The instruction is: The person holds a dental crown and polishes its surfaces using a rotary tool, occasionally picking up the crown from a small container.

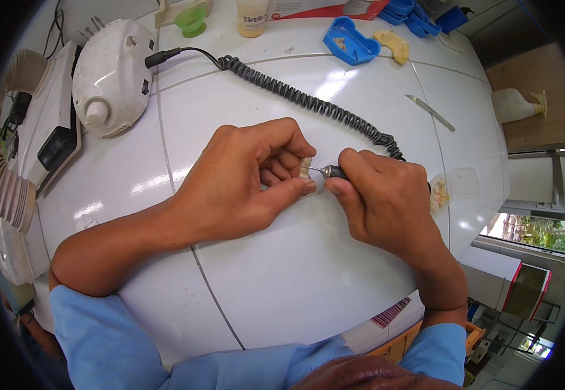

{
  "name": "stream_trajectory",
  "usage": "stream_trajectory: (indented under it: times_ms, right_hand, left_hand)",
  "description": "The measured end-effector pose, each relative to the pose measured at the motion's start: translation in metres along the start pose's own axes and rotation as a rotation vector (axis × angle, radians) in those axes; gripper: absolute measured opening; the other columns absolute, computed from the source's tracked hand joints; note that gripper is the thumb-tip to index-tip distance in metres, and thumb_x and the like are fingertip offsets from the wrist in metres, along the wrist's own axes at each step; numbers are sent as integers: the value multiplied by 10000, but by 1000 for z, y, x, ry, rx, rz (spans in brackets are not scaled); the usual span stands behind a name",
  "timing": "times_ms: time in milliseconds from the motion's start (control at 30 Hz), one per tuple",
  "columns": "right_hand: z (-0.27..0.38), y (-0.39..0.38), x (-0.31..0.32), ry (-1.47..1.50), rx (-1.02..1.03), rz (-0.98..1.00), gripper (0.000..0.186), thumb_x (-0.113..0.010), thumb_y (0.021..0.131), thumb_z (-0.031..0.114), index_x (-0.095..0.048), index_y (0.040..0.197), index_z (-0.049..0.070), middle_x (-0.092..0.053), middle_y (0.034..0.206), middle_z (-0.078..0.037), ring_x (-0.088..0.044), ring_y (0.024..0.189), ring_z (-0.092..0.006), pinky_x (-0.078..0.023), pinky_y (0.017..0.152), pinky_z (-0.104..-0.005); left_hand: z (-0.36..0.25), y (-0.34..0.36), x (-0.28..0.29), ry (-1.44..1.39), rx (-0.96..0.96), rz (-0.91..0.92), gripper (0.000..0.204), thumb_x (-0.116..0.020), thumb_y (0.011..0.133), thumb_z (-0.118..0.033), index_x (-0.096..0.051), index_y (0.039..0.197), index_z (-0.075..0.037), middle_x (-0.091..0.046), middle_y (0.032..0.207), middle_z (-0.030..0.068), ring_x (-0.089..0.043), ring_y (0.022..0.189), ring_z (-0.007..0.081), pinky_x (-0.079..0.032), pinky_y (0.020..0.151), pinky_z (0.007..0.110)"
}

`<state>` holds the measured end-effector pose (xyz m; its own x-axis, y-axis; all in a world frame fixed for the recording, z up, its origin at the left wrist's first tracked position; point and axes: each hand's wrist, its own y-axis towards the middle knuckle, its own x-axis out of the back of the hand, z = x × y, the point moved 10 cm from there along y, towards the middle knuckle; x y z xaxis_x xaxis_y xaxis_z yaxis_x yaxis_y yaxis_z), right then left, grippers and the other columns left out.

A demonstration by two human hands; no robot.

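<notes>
Over the middle of the white tiled table, my left hand (250, 175) pinches a small cream-coloured dental piece (305, 168) between thumb and fingers. It looks like a short row of teeth, partly hidden by the fingertips. My right hand (386, 195) is closed round a dark rotary handpiece (335, 172), gripped near its metal nose. The thin bur (316, 169) points left and reaches the dental piece; whether it touches I cannot tell. A coiled black cord (302, 97) runs from behind the right hand to the white control box (113, 78) at the far left.
Far back stand a green cup (191, 22), a bottle (252, 18) and a blue tray (350, 42) beside a yellowish cast (391, 47). A knife (430, 112) lies at right, near a clear box (441, 194) of small pieces. A ribbed hose (8, 149) curves along the left.
</notes>
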<state>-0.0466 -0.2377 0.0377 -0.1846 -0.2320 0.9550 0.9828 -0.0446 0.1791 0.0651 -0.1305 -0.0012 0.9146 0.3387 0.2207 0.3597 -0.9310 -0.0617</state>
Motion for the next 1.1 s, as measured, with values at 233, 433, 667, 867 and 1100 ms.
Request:
stream_trajectory:
  times_ms: [233,433,667,867,1100]
  right_hand:
    - [0,0,-1,0,-3,19,317,-772,1079,373,-637,942,120,-628,727,-47,-687,606,-279,-482,498,-436]
    - [-1,0,-1,6,0,13,313,-778,1074,372,-644,945,120,-633,732,-46,-690,610,-281,-485,500,-439]
    - [0,0,0,4,10,9,314,-784,1071,370,-643,946,119,-635,732,-43,-689,611,-283,-482,498,-441]
    - [0,0,-2,3,-1,17,324,-782,1074,372,-635,939,117,-631,728,-44,-684,607,-285,-475,493,-442]
    - [1,1,-1,6,26,12,330,-776,1079,376,-629,934,118,-620,716,-45,-678,601,-289,-475,494,-440]
  left_hand:
    - [2,0,1,3,19,-10,283,-861,1008,-42,-735,1248,38,-792,1020,63,-745,940,99,-617,835,269]
    - [3,0,0,-11,29,-8,287,-864,1005,-47,-735,1247,37,-781,1012,51,-729,931,89,-608,824,262]
    - [2,0,1,4,20,-9,287,-865,1006,-49,-732,1246,37,-774,997,47,-722,919,87,-603,814,259]
    - [-1,0,1,20,-18,-7,275,-857,1011,-35,-717,1236,38,-797,989,78,-761,920,109,-628,826,275]
    - [-2,0,0,24,-37,4,274,-853,1019,-29,-701,1235,43,-831,1001,111,-814,953,151,-649,856,291]
